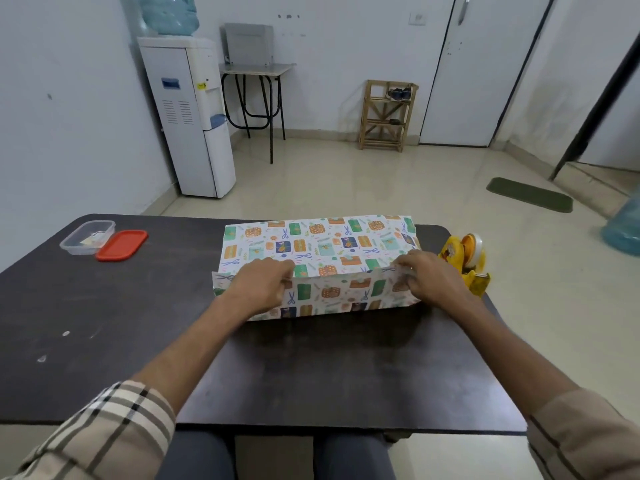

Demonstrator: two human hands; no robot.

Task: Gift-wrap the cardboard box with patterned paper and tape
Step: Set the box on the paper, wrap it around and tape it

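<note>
wrapped box (318, 247) mid-table (104, 323), tape dispenser (465, 263) right, container (86, 237) left

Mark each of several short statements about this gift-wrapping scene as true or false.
1. The left hand and the right hand both grip the near edge of the patterned paper. True.
2. The tape dispenser stands to the left of the parcel. False: it stands to the right, close to the right hand.
3. The red lid is closed on the clear container. False: it lies on the table beside the container, which is open.
4. The patterned paper hides the top of the box. True: no cardboard shows.
</note>
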